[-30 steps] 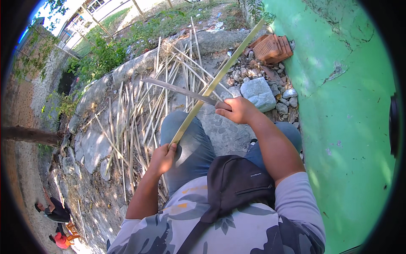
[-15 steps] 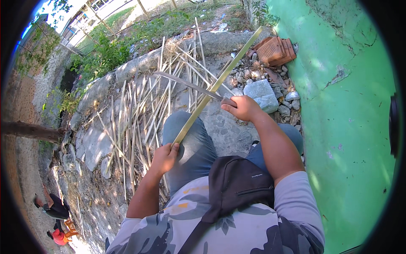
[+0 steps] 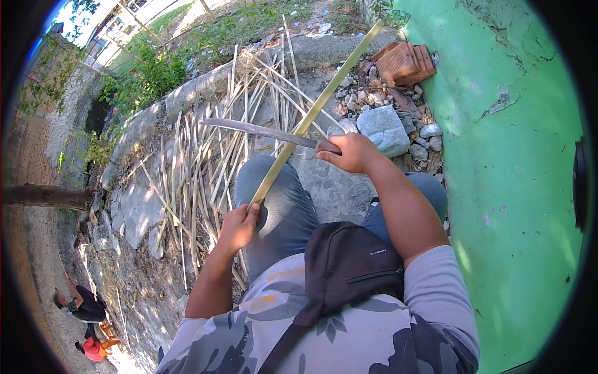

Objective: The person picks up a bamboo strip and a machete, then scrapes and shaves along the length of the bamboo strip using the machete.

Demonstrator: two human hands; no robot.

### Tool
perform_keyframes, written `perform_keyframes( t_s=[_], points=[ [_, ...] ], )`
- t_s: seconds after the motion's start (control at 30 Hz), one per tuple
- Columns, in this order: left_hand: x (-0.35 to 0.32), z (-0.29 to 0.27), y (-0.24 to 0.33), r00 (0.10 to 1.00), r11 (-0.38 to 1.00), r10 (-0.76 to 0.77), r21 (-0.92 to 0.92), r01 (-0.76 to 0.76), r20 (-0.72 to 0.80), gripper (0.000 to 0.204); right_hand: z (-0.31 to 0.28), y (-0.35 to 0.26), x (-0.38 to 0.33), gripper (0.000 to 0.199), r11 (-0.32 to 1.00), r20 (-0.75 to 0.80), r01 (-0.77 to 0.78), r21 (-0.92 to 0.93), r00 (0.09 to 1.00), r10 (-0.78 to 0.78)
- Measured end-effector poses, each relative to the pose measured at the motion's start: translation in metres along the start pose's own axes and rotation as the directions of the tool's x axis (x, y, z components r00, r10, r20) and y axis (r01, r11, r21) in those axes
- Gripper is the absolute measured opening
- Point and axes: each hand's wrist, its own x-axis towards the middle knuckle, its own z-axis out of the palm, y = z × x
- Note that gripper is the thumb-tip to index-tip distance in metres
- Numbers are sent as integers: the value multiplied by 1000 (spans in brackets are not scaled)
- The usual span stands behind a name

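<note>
Across mid-frame, the left hand (image 3: pixel 238 227) grips a bamboo strip (image 3: pixel 311 118), the right hand (image 3: pixel 353 153) a machete (image 3: pixel 261 129) crossing it.

From my remote feed I see an outdoor yard, sunlit and shaded in patches: a cracked green-painted wall (image 3: pixel 511 156), uneven grey stone ground (image 3: pixel 137 215), stacked ridged orange clay tiles (image 3: pixel 405 63) and leafy green shrubs (image 3: pixel 151 78).

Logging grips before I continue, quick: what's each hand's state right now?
Left hand: closed, holding the near end of a long pale strip.
Right hand: closed, gripping a long-bladed knife.
</note>
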Motion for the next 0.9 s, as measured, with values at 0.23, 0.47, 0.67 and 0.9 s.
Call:
perform_keyframes(
  t_s=[0.23,0.47,0.67,0.9],
  points=[
    [2,1,-6,1000,1000,9,21,-9,0,49,1,-5,-1,62,999,12,-22,-31,1000,23],
    [2,1,-9,1000,1000,18,-2,-18,2,49,-6,-8,-4,58,999,-24,13,31,1000,-12],
    [4,0,-2,999,999,-15,32,14,28,49,-5,-5,-4,57,1000,-45,-5,8,999,5],
    [-1,-3,2,1000,1000,-3,3,3,13,50,1,-1,-2,61,998,-18,10,59,1000,-9]
  ],
)
